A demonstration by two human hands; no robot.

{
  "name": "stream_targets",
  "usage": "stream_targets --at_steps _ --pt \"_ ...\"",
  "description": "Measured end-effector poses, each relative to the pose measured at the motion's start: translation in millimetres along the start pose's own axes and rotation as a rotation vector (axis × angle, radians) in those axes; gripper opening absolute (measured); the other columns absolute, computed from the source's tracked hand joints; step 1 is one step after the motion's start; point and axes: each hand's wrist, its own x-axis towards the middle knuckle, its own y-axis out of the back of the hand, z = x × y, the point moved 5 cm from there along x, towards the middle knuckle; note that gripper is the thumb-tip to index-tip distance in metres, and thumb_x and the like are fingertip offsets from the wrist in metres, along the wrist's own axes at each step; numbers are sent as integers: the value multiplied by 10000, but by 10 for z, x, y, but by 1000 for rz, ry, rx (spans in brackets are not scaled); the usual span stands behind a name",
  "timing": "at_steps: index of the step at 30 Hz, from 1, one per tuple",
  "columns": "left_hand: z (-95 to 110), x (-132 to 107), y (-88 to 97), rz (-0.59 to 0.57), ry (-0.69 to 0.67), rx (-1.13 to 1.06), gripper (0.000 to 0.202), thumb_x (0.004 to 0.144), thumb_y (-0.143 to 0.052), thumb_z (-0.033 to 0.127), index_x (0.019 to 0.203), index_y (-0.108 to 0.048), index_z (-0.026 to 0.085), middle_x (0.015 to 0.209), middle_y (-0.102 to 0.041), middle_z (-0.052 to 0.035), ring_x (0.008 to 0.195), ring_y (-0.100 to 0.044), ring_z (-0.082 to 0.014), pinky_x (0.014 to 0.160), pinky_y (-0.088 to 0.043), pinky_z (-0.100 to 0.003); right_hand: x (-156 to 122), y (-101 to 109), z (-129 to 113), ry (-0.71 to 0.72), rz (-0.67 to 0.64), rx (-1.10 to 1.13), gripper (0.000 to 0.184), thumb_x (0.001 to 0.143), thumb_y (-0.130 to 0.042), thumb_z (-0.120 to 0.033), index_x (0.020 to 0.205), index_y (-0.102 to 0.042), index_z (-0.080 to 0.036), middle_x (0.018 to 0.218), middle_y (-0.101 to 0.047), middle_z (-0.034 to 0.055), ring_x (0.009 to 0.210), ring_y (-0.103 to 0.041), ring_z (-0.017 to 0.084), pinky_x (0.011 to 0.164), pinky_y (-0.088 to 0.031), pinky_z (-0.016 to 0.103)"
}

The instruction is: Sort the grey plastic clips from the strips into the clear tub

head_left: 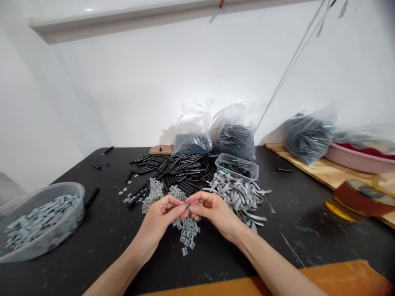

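"Where does the piece sit?"

"Small grey piece (187, 206), lower centre of frame. Up at my fingertips, in the meeting point between left hand (163, 213) and right hand (212, 209). Mostly covered; shape too small to make out."

"State of the grip?"

"Narrow, both hands. Left thumb and forefinger pinch it from the left, right thumb and forefinger from the right. Gold ring (165, 207) on my left."

"Nearest the hands?"

"Loose grey clips (187, 235), scattered just below my fingertips in the frame; more heaped beyond them, slightly left. Grey strips (236, 193) in a tangle, right of centre, just past my right hand."

"Further out?"

"Black tubes (175, 166), a crisscross heap mid-frame. Clear box (256, 172) at their right, small dark parts inside. Two plastic bags of dark pieces upright behind, against the wall. Round tub (80, 192) at left edge, grey-blue pieces in it. Tape roll (354, 198), blurred, right side. Orange-brown sheet (336, 279) along the lower right of the black table (296, 205)."
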Motion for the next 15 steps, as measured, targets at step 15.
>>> stream_targets --at_steps 15 --pt "85 -100 -21 -15 -35 166 202 752 -737 302 912 -744 180 888 -769 -52 887 -706 -222 846 -542 -308 6 -23 -3 -10 74 33 333 674 -792 -222 967 -649 -157 752 -637 5 612 -567 92 616 -468 235"
